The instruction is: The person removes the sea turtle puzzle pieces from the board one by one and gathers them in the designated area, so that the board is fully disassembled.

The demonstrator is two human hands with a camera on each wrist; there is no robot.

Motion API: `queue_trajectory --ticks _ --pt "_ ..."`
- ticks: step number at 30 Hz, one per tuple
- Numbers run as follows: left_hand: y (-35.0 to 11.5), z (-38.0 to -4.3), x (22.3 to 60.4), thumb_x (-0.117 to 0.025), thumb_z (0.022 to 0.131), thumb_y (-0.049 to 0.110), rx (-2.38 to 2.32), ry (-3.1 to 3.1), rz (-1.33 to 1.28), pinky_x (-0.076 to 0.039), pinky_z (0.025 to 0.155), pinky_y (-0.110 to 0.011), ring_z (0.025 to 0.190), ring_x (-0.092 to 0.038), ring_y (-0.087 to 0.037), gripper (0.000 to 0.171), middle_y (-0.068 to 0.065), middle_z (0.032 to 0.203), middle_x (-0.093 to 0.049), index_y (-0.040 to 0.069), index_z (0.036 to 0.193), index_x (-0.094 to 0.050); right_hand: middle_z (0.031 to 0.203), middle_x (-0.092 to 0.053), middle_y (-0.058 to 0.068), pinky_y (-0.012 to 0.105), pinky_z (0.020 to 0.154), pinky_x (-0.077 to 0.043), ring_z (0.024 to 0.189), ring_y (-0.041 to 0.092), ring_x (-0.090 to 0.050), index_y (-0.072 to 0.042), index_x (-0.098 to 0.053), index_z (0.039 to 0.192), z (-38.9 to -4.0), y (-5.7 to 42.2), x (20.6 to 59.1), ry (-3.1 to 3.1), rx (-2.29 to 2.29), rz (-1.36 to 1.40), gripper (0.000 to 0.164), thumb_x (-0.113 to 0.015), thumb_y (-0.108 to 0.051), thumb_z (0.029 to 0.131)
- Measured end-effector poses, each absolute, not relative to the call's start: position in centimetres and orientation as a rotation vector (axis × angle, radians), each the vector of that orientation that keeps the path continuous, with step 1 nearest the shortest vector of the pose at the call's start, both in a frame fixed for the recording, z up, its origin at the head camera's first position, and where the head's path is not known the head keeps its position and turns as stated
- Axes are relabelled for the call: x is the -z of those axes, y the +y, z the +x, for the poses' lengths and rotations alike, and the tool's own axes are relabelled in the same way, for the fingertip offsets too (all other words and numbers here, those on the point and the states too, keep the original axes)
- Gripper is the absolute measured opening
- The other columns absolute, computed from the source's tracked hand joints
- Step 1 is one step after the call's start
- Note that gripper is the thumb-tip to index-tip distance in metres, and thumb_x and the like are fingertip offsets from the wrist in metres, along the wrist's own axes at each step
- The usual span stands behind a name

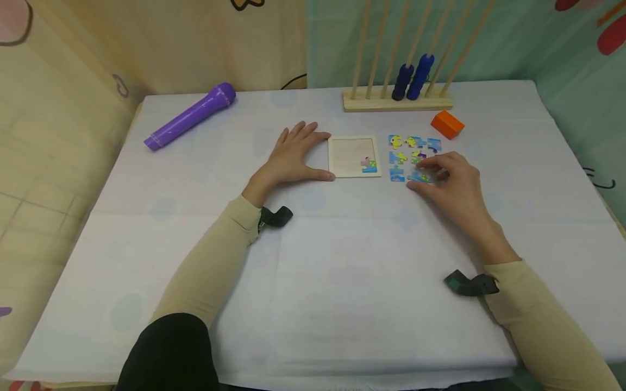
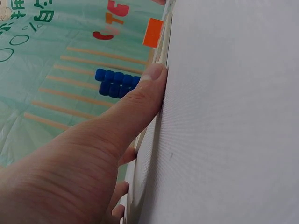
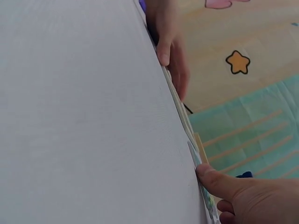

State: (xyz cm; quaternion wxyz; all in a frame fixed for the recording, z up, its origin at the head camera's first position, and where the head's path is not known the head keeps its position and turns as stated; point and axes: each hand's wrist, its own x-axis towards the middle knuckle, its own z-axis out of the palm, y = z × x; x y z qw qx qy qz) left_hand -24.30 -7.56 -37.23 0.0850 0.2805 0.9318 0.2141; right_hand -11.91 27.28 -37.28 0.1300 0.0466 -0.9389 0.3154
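Observation:
A shallow square puzzle frame (image 1: 353,175) lies flat on the white table, with one coloured puzzle piece (image 1: 369,165) in its lower right corner. My left hand (image 1: 292,157) spreads its fingers at the frame's left side. Its thumb and index fingertip touch the two left corners. Right of the frame, loose puzzle pieces (image 1: 397,174) lie in rows, mostly blue and yellow. Over them is my right hand (image 1: 452,179), thumb and index apart at a lower-row puzzle piece (image 1: 419,177). In the right wrist view its thumb (image 3: 210,177) touches a piece; whether it pinches one is hidden.
At the back stands a wooden rod rack (image 1: 398,105) with dark blue beads (image 1: 420,77) on two rods. An orange block (image 1: 447,125) sits in front of it. A purple microphone-shaped toy (image 1: 191,117) lies at the back left. Printed curtains close off the table's far side.

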Motion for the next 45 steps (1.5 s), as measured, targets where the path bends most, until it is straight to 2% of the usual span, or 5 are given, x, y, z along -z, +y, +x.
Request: queue_trajectory --ticks 4,12,23,33,45 --pt "-7.6 -24.2 36.9 -0.081 0.078 0.072 -0.637 2.780 0.834 0.008 0.132 -0.051 0.166 0.001 -0.027 0.105 -0.003 0.178 -0.015 0.030 0.164 -0.039 0.119 -0.065 0.016 0.034 0.086 -0.044 0.104 0.032 -0.061 -0.008 -0.075 0.123 -11.9 27.4 36.9 -2.745 -0.924 0.121 0.041 -0.089 -0.024 0.088" --pt "-7.6 -24.1 37.0 -0.082 0.078 0.072 -0.652 2.784 0.846 0.008 0.132 -0.052 0.166 0.000 -0.028 0.104 -0.004 0.178 -0.016 0.029 0.163 -0.040 0.112 -0.070 0.015 0.010 0.084 -0.044 0.100 0.026 -0.062 -0.004 -0.075 0.120 -12.7 26.5 36.7 -2.646 -0.983 0.270 0.034 -0.086 -0.015 0.090" --pt "-7.9 -24.3 37.5 -0.082 0.077 0.072 -0.665 2.786 0.855 0.008 0.132 -0.052 0.166 0.000 -0.027 0.105 -0.004 0.178 -0.016 0.030 0.163 -0.039 0.115 -0.070 0.016 0.044 0.089 -0.052 0.100 0.030 -0.062 -0.004 -0.074 0.124 -15.5 21.7 36.7 -2.726 -1.021 0.397 0.037 -0.085 -0.020 0.092" --pt "-7.6 -24.5 37.7 -0.080 0.078 0.073 -0.652 2.794 0.869 0.007 0.132 -0.052 0.166 0.000 -0.027 0.103 -0.003 0.178 -0.016 0.031 0.163 -0.039 0.115 -0.064 0.019 0.048 0.097 -0.044 0.109 0.035 -0.054 0.001 -0.074 0.119 -16.4 19.3 37.4 -2.728 -0.963 0.363 0.044 -0.089 -0.026 0.087" --pt "-7.7 -24.4 37.5 -0.080 0.079 0.073 -0.633 2.797 0.853 0.006 0.132 -0.052 0.166 0.000 -0.027 0.103 -0.003 0.178 -0.016 0.031 0.163 -0.039 0.116 -0.059 0.019 0.042 0.089 -0.043 0.105 0.033 -0.051 0.000 -0.072 0.118 -16.4 19.1 37.8 -2.746 -0.962 0.355 0.041 -0.087 -0.025 0.090"
